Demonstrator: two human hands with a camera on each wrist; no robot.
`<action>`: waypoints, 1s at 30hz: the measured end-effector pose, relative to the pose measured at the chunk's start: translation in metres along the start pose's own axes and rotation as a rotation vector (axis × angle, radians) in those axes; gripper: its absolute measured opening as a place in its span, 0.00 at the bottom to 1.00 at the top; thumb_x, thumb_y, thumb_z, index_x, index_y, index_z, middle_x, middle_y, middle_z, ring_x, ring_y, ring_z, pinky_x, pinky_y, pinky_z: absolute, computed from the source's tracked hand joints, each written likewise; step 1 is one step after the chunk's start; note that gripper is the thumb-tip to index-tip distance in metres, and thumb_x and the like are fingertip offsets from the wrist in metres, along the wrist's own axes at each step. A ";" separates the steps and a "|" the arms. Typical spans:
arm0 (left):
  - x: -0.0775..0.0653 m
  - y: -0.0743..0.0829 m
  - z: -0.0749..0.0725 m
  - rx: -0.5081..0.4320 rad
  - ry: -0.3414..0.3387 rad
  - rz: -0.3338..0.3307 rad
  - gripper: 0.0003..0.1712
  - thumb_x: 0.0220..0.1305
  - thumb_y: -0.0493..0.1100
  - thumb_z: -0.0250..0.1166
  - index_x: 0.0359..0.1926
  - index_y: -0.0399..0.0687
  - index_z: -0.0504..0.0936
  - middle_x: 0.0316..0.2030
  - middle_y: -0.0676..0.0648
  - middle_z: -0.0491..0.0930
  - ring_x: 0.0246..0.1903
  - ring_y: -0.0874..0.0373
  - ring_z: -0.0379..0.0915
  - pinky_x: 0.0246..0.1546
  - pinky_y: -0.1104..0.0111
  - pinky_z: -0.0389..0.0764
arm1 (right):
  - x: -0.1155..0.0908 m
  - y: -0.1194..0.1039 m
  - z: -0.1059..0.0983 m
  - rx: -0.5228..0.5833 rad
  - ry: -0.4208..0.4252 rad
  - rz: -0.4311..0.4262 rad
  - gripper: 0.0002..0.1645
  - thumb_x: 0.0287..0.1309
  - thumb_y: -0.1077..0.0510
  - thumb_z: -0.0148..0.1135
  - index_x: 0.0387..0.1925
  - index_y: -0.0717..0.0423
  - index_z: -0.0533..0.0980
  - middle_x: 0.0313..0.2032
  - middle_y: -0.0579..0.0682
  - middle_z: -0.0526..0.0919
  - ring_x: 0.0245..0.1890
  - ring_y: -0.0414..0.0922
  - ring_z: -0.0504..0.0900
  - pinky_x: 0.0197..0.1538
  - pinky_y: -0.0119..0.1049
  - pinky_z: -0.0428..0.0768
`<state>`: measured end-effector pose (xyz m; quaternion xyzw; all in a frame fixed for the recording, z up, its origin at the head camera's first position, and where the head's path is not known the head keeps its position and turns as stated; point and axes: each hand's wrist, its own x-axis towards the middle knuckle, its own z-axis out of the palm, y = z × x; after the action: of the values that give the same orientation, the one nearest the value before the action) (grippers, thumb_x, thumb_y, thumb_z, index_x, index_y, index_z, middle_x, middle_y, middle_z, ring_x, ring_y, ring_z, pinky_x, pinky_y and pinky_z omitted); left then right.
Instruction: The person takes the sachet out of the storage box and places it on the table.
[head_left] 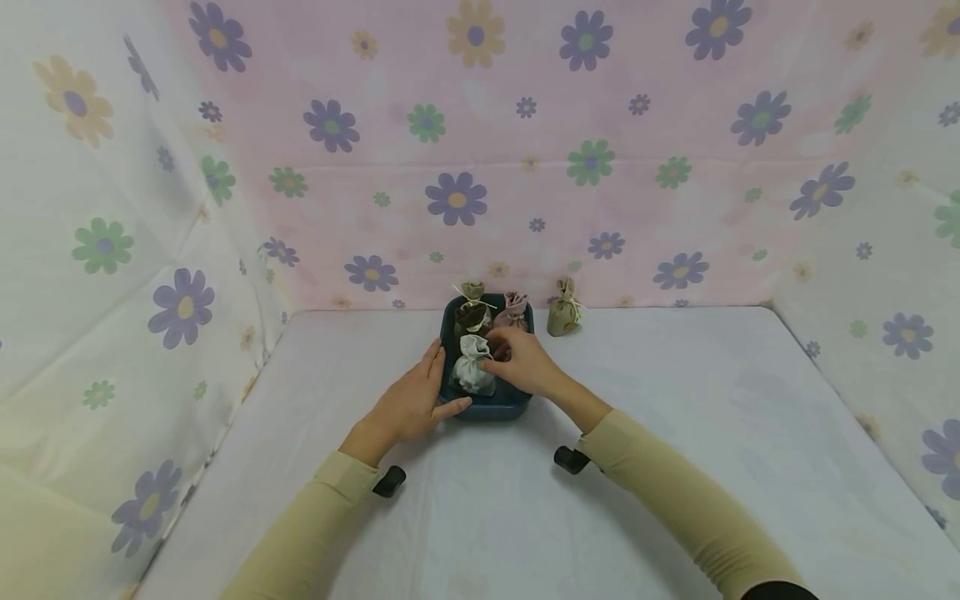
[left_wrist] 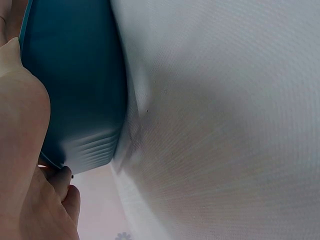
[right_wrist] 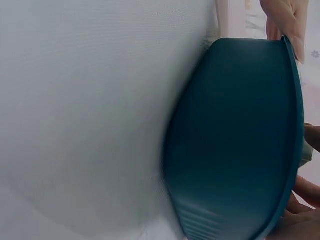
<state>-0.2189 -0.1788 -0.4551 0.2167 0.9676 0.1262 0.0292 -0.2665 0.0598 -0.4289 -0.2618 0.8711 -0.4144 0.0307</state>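
White pouch (head_left: 474,381): pale cloth, creased, gathered at the neck, rounded below; located front left inside the dark teal tub (head_left: 491,413). Right hand (head_left: 527,364): fingers bent at the pouch's right side (whether they grip it, cannot tell). Left hand (head_left: 408,406): fingers extended against the tub's left side, thumb at the front. Brown pouch (head_left: 471,318) and pink pouch (head_left: 513,307) behind; olive pouch (head_left: 562,318) outside, right.

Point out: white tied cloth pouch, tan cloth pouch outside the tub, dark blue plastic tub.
White tied cloth pouch (head_left: 473,375), head view: rounded body.
Tan cloth pouch (head_left: 563,317), head view: lower body.
Dark blue plastic tub (right_wrist: 232,135), right wrist view: outer wall.
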 end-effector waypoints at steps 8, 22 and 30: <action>0.001 -0.001 0.001 0.010 -0.013 -0.003 0.65 0.69 0.80 0.44 0.79 0.28 0.43 0.81 0.35 0.34 0.77 0.40 0.48 0.73 0.51 0.61 | 0.007 0.001 0.008 -0.003 -0.017 0.021 0.29 0.64 0.56 0.71 0.62 0.66 0.76 0.46 0.56 0.85 0.45 0.49 0.83 0.49 0.43 0.83; 0.000 0.001 0.000 0.002 -0.007 -0.010 0.63 0.70 0.77 0.48 0.79 0.29 0.43 0.81 0.35 0.34 0.77 0.40 0.50 0.73 0.51 0.62 | 0.012 -0.001 0.013 -0.011 -0.009 0.015 0.09 0.62 0.59 0.72 0.40 0.60 0.82 0.30 0.50 0.81 0.28 0.41 0.76 0.32 0.33 0.74; 0.000 0.001 0.000 0.000 -0.007 -0.007 0.65 0.68 0.80 0.45 0.79 0.29 0.43 0.81 0.35 0.35 0.77 0.39 0.51 0.73 0.51 0.63 | 0.014 0.001 0.014 -0.021 -0.031 -0.001 0.08 0.64 0.59 0.71 0.32 0.58 0.80 0.25 0.48 0.79 0.24 0.40 0.73 0.30 0.32 0.71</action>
<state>-0.2182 -0.1781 -0.4544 0.2136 0.9683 0.1252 0.0331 -0.2750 0.0435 -0.4365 -0.2689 0.8748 -0.4010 0.0410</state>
